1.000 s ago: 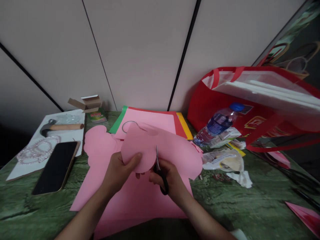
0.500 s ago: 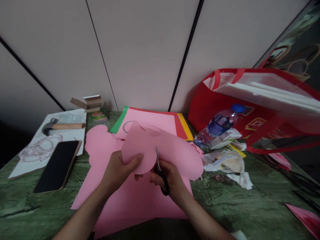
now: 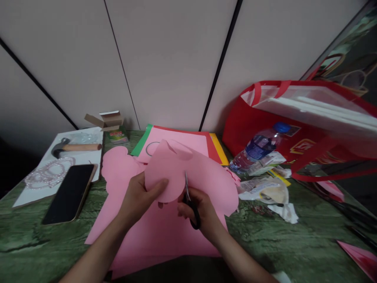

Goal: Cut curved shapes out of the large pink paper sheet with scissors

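My left hand point(image 3: 147, 192) pinches a sheet of pink paper point(image 3: 212, 184), its thumb on top and its fingers underneath. That sheet is partly cut, with a rounded edge near the thumb and a curled flap on the right. In my right hand point(image 3: 200, 212) is a pair of scissors point(image 3: 193, 212) with black handles, and its blades sit in the cut in the paper. Below both hands lies more pink paper point(image 3: 165, 239), with a scalloped cut-out point(image 3: 119, 169) at its left. How far apart the blades are is hard to make out.
On the left are a phone point(image 3: 69, 194), a hammer point(image 3: 79, 147), beaded strands point(image 3: 50, 173) and a small open box point(image 3: 116, 131). Coloured sheets point(image 3: 182, 137) lie at the back by the wall. A water bottle point(image 3: 259, 147), plastic wrappers point(image 3: 265, 188) and a red bag point(image 3: 244, 114) stand right.
The view has shifted very slightly. The hands, scissors and pink sheet keep nearly the same pose, with the curled flap on the right bending a little differently.
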A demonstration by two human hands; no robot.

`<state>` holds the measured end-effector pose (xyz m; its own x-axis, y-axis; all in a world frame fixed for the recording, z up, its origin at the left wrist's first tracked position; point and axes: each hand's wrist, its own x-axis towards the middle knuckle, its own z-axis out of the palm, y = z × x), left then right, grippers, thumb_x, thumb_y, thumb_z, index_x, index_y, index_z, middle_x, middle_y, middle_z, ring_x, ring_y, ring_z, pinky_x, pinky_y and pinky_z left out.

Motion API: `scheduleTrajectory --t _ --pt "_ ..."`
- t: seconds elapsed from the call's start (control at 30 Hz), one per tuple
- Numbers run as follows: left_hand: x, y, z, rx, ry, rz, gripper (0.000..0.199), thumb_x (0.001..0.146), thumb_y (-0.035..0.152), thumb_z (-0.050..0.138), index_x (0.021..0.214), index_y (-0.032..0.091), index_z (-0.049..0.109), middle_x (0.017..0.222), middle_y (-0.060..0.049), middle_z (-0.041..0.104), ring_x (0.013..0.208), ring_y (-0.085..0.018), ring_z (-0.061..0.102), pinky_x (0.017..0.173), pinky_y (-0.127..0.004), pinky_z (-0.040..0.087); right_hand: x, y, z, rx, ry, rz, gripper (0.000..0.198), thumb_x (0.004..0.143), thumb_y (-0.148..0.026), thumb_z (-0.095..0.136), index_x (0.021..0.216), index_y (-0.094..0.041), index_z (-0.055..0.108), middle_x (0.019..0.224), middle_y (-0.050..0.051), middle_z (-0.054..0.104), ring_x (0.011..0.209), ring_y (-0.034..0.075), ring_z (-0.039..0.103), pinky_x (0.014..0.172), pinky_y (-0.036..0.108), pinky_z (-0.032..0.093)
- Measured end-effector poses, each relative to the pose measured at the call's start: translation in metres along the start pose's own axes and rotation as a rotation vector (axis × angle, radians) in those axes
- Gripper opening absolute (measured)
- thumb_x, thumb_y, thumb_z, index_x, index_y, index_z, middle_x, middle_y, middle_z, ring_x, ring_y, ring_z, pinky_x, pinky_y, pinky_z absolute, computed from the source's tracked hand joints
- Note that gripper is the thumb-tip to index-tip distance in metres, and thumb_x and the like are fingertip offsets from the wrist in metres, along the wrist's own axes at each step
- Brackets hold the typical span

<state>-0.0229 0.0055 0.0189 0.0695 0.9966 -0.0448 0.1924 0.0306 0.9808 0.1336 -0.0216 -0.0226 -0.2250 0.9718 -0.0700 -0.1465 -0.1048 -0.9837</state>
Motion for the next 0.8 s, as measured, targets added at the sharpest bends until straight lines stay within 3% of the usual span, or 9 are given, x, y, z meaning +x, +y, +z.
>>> scheduleTrajectory --t 0.8 --pt "0.0017 -0.0017 0.0002 0.064 0.096 0.090 0.017 0.069 0.025 0.063 0.058 0.015 0.056 0.042 0.006 0.055 0.036 -0.009 0.053 0.033 -0.017 0.040 -0.0009 -0.0054 -0.0003 -0.010 -0.006 -0.004 0.016 0.065 -0.027 0.061 0.060 -0.017 0.050 0.045 -0.005 0.047 0.042 0.009 0.043 0.042 0.021 0.034"
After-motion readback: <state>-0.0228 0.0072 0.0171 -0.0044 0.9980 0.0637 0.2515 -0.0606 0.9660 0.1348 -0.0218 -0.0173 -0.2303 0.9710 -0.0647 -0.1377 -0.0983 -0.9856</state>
